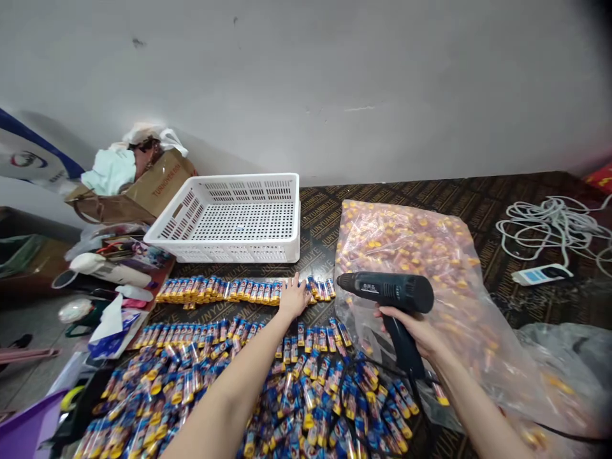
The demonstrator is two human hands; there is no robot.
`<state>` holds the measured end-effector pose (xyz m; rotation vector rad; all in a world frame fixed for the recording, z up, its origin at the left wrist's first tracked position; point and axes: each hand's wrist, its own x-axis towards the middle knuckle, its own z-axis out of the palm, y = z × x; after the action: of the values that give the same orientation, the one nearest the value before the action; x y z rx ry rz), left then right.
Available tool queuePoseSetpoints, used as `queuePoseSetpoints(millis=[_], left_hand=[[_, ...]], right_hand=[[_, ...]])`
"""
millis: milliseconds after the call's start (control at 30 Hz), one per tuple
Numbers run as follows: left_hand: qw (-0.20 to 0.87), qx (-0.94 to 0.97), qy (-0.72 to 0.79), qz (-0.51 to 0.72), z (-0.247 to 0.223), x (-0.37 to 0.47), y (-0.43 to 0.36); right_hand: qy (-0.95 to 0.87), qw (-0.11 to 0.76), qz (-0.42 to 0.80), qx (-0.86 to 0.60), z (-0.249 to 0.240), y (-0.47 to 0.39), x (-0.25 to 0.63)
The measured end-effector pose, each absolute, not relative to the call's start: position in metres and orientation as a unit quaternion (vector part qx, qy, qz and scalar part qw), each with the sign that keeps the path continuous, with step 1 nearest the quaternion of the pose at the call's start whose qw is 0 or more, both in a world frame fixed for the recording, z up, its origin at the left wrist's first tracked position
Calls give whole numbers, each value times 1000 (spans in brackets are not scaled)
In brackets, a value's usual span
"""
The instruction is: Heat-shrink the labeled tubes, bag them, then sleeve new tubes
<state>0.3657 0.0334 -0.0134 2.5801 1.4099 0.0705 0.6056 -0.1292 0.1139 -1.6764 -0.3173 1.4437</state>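
Note:
My right hand (pixel 411 328) is wrapped around the handle of a black heat gun (pixel 382 288), its nozzle pointing left toward the end of a row of small tubes. That row of blue-and-yellow tubes (pixel 253 291), standing side by side, runs along the table below the white crate. Across its right part lies my left hand (pixel 293 298), fingers stretched out and touching the tubes. A second row (pixel 191 333) is nearer me, and a loose heap of the same tubes (pixel 306 408) spreads in front, partly hidden by my left forearm.
A white plastic crate (pixel 236 252) stands at the back, beside a cardboard box (pixel 162 185) with cloths. On the right lies a large clear bag of tubes (pixel 406 236). Farther right are a coiled white cable (pixel 549 223) and a power strip (pixel 542 274). A black cord trails from the heat gun.

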Motion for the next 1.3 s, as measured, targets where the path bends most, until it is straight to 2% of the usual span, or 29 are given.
queuePoseSetpoints(millis=[200, 467, 733, 967, 1133, 1300], left_hand=[[86, 869, 482, 65, -14, 350, 21], [171, 847, 452, 221, -30, 320, 10], [206, 768, 552, 253, -16, 292, 23], [193, 597, 686, 367, -2, 214, 13], [174, 553, 731, 361, 6, 162, 3], [182, 565, 730, 339, 11, 161, 12]], right_hand=[[-156, 392, 593, -686, 112, -112, 592], [-218, 374, 611, -663, 116, -88, 574], [-288, 305, 630, -653, 136, -80, 557], [-311, 288, 642, -639, 150, -76, 521], [-344, 292, 651, -611, 146, -54, 491], [-352, 287, 644, -616, 146, -54, 492]])
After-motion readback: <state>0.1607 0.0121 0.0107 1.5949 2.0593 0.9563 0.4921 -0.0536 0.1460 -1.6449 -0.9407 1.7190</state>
